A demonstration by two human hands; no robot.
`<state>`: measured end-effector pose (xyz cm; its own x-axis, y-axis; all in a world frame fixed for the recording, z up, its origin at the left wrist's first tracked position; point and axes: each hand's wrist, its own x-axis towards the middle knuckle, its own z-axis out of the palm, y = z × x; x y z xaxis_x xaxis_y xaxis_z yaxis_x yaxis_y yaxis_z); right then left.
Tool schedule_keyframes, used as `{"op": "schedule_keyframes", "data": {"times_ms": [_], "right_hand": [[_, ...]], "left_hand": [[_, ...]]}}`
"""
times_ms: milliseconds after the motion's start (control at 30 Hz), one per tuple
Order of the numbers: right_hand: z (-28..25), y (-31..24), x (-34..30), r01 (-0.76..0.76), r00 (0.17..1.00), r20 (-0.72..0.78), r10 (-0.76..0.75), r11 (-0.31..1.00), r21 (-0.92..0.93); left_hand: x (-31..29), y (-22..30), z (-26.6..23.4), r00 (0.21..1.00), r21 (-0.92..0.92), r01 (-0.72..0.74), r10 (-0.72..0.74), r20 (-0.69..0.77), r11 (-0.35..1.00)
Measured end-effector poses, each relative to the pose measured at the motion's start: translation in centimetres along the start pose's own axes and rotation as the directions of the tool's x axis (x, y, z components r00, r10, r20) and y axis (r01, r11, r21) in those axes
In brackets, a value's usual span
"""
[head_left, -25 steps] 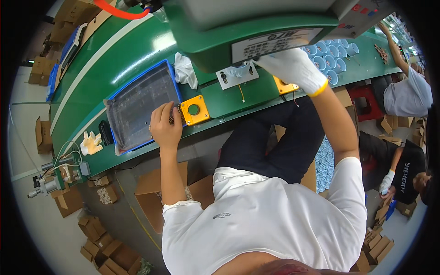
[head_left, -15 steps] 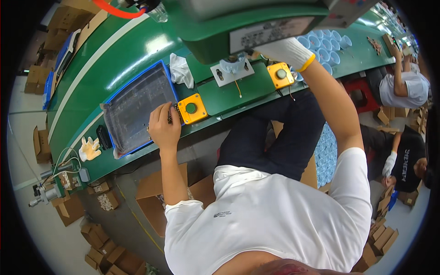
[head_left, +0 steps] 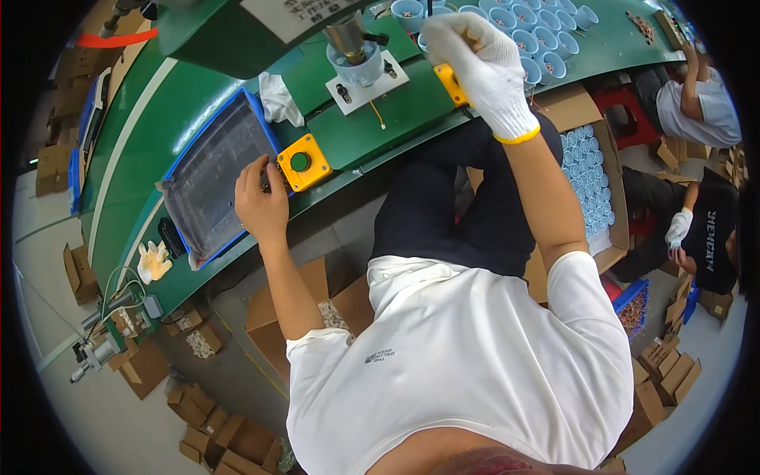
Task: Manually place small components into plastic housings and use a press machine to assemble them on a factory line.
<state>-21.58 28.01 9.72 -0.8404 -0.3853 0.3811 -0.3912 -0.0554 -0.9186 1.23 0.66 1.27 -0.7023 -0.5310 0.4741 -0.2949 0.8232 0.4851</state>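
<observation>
My bare left hand [head_left: 263, 204] is at the right edge of a blue-rimmed tray [head_left: 207, 131], its fingers curled around small dark parts that barely show. Just beside them is a yellow button box [head_left: 315, 165] with a green button. My right hand [head_left: 484, 73], in a white knitted glove with a yellow cuff, hovers over a second yellow button box [head_left: 450, 84], partly covering it. The gloved fingers are curled in; whatever they hold is hidden. Between the hands a clear bluish cup [head_left: 362, 70] sits on a white plate [head_left: 374, 96] beneath the metal press head [head_left: 346, 36].
Several light-blue cups [head_left: 546, 39] with small parts inside stand at the back right. A white cloth [head_left: 279, 100] and a spare glove [head_left: 153, 261] lie on the green bench. A carton of cups [head_left: 590, 178] stands right of my legs. Co-workers sit further right.
My right hand has come out from behind the green machine, back towards me, and now shows in full. My left hand stays by the tray and button box. The whole view has shifted.
</observation>
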Motion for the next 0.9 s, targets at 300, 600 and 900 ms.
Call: {"op": "schedule_keyframes", "data": {"times_ms": [300, 600, 900], "right_hand": [[4.3, -1.9, 0.2, 0.159, 0.984, 0.092, -0.153, 0.985, -0.062], [3.2, 1.6, 0.8, 0.515, 0.809, -0.319, -0.493, 0.857, -0.019], [-10.6, 20.1, 21.8, -0.218, 0.923, 0.38, -0.052, 0.745, 0.63]], "left_hand": [[0.7, -0.3, -0.3, 0.997, 0.06, 0.023, -0.028, 0.072, 0.998], [0.0, -0.5, -0.5, 0.987, 0.065, 0.011, -0.021, 0.162, 0.998], [1.4, 0.6, 0.7, 0.985, 0.058, -0.024, 0.014, 0.171, 0.998]]}}
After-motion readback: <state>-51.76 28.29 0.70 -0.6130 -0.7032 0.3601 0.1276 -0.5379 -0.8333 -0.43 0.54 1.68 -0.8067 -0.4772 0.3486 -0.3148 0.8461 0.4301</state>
